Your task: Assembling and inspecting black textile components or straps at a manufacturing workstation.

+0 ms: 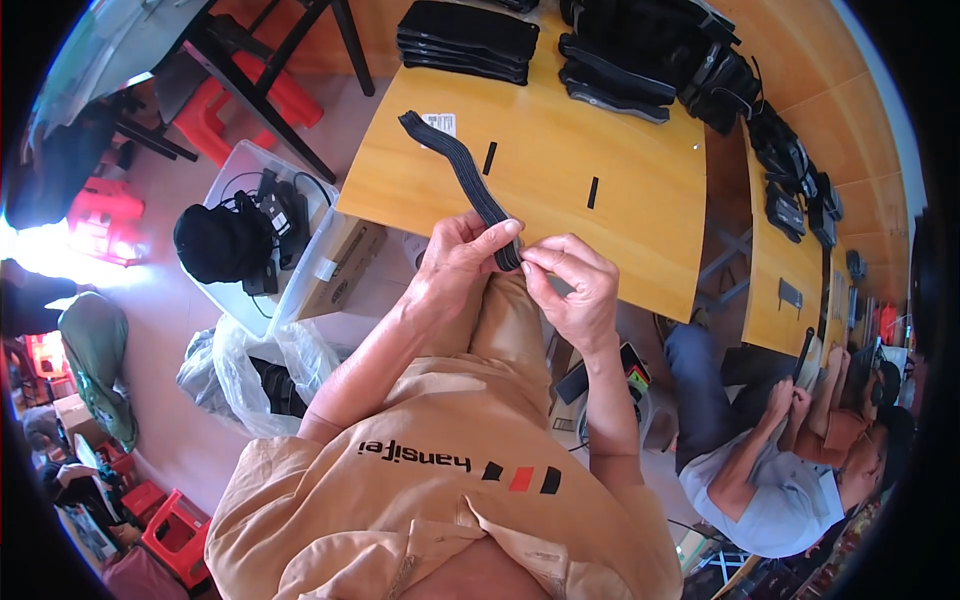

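A long bundle of black straps (455, 155) stretches from the yellow table's front edge back over the tabletop, its far end frayed into separate layers. My left hand (465, 250) is wrapped round the near end, with the thumb lying on top. Beside it, my right hand (575, 285) pinches the near end of the bundle between thumb and forefinger. Two short black strips (594, 193) lie apart on the yellow table (540, 225). Under the bundle's far part is a white printed label (440, 125).
Folded black pieces (468, 42) are stacked at the table's back, with black bags (650, 50) to their right. On the left stands a clear plastic bin (300, 250) holding a black cap (215, 243) and cables. A co-worker (765, 480) sits at the right, holding a black strip.
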{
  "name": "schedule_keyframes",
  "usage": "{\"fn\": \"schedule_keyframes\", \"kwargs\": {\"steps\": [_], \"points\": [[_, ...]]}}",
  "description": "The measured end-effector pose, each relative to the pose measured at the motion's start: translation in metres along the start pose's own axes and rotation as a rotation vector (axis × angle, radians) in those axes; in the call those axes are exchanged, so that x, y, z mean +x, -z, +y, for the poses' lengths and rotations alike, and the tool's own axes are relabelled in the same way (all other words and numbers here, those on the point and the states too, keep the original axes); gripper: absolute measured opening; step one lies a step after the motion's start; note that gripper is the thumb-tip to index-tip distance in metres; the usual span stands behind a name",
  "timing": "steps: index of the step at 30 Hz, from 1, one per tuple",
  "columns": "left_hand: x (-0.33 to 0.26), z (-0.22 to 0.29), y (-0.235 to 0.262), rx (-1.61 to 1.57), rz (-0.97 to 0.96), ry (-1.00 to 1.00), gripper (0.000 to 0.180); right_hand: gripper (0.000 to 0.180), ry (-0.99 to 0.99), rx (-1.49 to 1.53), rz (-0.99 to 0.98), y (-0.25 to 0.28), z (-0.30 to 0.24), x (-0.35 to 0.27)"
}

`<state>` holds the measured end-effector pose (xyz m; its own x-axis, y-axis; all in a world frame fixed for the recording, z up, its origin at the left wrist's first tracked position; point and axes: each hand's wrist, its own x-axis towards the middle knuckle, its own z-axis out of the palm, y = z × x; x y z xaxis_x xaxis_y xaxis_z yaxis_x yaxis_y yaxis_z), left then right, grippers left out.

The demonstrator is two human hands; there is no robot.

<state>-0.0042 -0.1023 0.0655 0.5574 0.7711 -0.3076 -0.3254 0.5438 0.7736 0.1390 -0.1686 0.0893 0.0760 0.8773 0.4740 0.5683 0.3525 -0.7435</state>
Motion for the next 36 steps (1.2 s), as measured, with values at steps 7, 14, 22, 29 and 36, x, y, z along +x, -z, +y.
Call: {"fn": "schedule_keyframes", "kwargs": {"steps": [7,14,22,29,36], "points": [[0.006,0.001,-0.004,0.016,0.016,0.001,0.028,0.013,-0.025,-0.076,0.026,0.001,0.001,0.000],[0.010,0.001,-0.012,0.029,0.006,0.009,0.023,0.012,-0.301,0.253,0.079,0.000,0.008,-0.005],[0.015,-0.006,-0.010,0.022,0.087,-0.018,0.021,0.014,0.007,-0.188,0.157,-0.008,0.001,-0.006],[0.007,-0.001,-0.006,-0.007,0.101,-0.022,0.027,0.005,-0.291,0.219,0.047,-0.009,0.001,-0.002],[-0.011,0.027,0.001,0.707,0.141,-0.032,0.046,0.006,-0.293,0.194,0.116,-0.020,-0.007,-0.003]]}}
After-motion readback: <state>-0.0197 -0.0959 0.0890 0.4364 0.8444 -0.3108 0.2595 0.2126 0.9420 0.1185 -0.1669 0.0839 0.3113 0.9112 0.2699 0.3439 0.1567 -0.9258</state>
